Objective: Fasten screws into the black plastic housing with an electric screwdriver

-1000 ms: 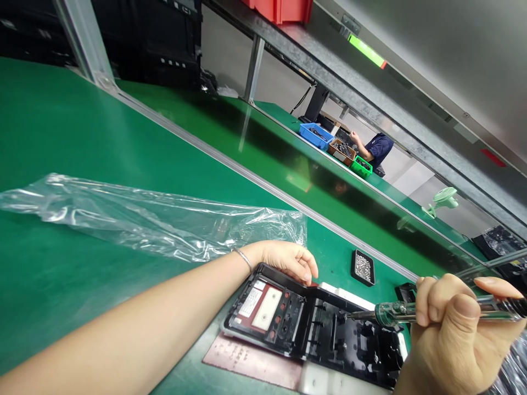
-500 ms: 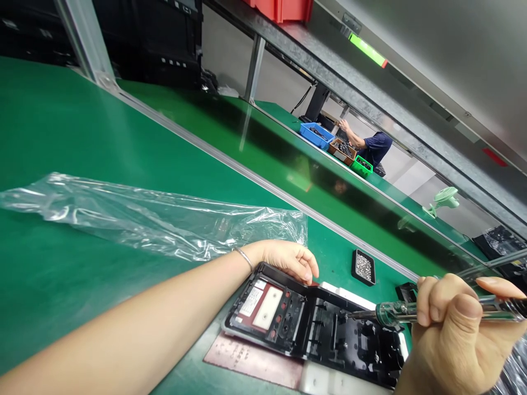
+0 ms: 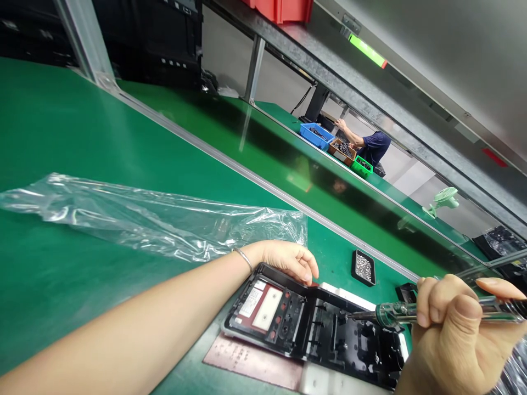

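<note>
While our right hand (image 3: 457, 334) grips the screwdriver (image 3: 389, 314), we cannot tell whether our left hand (image 3: 290, 260) holds the black casing (image 3: 326, 336).

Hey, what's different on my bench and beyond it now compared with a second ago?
Across the way, the co-worker's raised hand has moved left and slightly up in the picture, beyond the blue bin. Your left hand stays by the black housing's edge, and your right hand keeps its grip on the screwdriver.
</note>
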Demonstrator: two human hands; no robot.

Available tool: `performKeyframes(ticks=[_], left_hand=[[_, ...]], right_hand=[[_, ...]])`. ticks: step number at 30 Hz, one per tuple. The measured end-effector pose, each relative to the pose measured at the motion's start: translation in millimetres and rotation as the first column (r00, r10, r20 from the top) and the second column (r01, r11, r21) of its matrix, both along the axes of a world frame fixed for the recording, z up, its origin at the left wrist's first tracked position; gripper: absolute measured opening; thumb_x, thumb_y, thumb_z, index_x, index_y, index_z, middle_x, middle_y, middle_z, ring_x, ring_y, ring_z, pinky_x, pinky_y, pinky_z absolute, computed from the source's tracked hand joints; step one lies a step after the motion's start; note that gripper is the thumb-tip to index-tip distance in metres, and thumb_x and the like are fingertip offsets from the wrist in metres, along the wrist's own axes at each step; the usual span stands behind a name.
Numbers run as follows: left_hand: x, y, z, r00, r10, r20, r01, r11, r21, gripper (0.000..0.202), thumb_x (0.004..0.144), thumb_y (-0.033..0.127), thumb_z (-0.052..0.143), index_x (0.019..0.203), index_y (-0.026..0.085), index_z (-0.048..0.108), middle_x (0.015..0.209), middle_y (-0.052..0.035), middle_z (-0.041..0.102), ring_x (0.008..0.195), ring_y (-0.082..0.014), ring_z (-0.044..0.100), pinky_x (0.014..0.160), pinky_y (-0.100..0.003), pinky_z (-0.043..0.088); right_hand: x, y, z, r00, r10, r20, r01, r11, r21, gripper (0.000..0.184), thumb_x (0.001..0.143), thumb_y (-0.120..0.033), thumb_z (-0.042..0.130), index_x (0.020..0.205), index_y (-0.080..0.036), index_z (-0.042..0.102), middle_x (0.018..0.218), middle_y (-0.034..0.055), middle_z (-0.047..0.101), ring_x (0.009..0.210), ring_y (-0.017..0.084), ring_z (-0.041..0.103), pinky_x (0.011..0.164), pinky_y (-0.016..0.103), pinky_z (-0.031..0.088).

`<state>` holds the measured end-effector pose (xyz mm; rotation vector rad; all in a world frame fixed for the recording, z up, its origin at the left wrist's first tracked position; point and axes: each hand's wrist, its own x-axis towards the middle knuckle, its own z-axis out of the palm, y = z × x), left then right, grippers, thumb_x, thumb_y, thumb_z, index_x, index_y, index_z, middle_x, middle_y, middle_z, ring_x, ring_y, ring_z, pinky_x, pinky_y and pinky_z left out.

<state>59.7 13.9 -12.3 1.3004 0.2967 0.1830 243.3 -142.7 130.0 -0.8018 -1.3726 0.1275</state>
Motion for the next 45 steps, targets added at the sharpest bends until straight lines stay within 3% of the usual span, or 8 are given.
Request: performKeyframes(ticks=[6,14,45], left_hand=[[-0.4,0.0,0.6,1.000,0.007,-0.018,-0.007,1.000,0.009,0.035,0.064,0.034,0.082,0.092,0.019,0.069,0.080,0.0002,0.072,0.073,-0.0086,0.066,0.066,-0.014,0.051],[-0.3,-0.2,-0.6,0.999,0.021,-0.034,-0.020,1.000,0.010,0.039,0.060,0.037,0.084,0.091,0.019,0.069,0.080,0.0007,0.072,0.074,-0.0088,0.066,0.067,-0.015,0.051],[0.6,0.6,1.5,0.996,0.022,-0.088,-0.020,1.000,0.016,0.046,0.056,0.040,0.086,0.092,0.019,0.068,0.081,0.0011,0.071,0.076,-0.0091,0.065,0.071,-0.017,0.050]], right_hand=[[2.2,-0.7,-2.2,1.000,-0.001,-0.012,0.001,1.000,0.000,0.032,0.093,-0.036,0.058,0.107,-0.014,0.040,0.062,-0.0047,0.025,0.050,0.004,0.035,0.047,0.010,0.027],[0.9,0.2,-2.6,0.992,0.124,0.029,-0.126,0.988,0.085,0.018,0.096,-0.009,0.045,0.108,-0.013,0.033,0.058,-0.0053,0.030,0.045,0.007,0.032,0.045,0.017,0.031],[2.0,0.3,-1.8,0.994,0.108,0.027,-0.110,0.990,0.087,0.018,0.096,-0.012,0.048,0.106,-0.013,0.033,0.058,-0.0058,0.030,0.045,0.006,0.032,0.044,0.016,0.031]])
